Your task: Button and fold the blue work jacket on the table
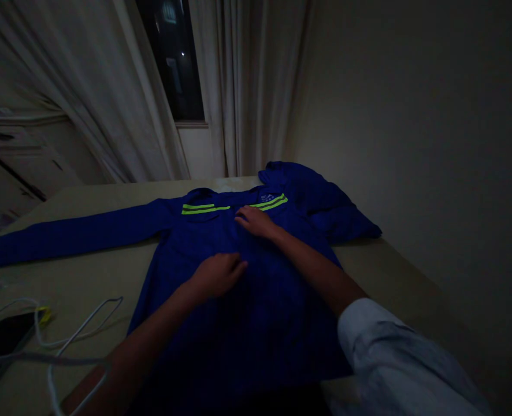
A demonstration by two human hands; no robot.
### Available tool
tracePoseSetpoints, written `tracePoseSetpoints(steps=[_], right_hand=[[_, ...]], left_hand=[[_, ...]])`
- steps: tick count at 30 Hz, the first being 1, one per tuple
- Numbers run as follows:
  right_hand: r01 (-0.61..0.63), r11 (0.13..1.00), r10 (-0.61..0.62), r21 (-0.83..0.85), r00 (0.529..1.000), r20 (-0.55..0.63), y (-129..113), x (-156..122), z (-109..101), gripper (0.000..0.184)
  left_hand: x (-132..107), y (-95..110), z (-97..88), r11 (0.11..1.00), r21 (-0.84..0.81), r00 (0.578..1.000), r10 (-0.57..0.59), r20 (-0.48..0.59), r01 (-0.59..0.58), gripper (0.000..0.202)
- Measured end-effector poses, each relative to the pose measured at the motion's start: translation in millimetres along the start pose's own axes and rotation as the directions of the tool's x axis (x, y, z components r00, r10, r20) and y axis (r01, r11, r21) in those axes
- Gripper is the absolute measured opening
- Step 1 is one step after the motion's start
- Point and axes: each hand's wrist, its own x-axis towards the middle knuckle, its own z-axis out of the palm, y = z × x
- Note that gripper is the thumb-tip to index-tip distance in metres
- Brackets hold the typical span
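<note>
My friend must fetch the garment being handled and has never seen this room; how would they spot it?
Below the curtained window, on the pale table, a blue jacket lies spread out, one sleeve stretched left, with the left hand and right hand on its front. Its bright yellow-green chest stripes set it apart from the white wire hanger beside it.
</note>
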Motion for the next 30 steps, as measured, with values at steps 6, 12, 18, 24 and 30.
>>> tracePoseSetpoints(steps=[6,12,18,24,30], right_hand=[[-0.417,0.904,0.416,-0.097,0.909,-0.031,-16.3,68.2,51.1,0.036],[-0.485,0.864,0.478,-0.139,0.875,-0.080,4.8,85.4,60.0,0.034],[-0.272,0.910,0.279,-0.313,0.960,-0.023,15.4,74.4,44.7,0.041],[-0.049,0.926,0.064,-0.374,0.998,0.028,17.7,40.3,31.7,0.035],[-0.245,0.939,0.236,-0.241,0.969,-0.066,17.1,43.8,36.4,0.032]], left_hand=[[86.8,-58.3,24.8,0.970,0.162,0.932,-0.114,-0.345,0.179,0.056],[88.6,-74.8,47.1,0.963,0.195,0.941,-0.115,-0.320,0.184,0.064],[91.8,-72.9,42.3,0.960,0.191,0.941,-0.141,-0.306,0.206,0.064],[89.5,-71.4,42.9,0.961,0.174,0.936,-0.152,-0.319,0.215,0.065],[93.8,-70.6,33.1,0.952,0.227,0.942,-0.130,-0.309,0.205,0.069]])
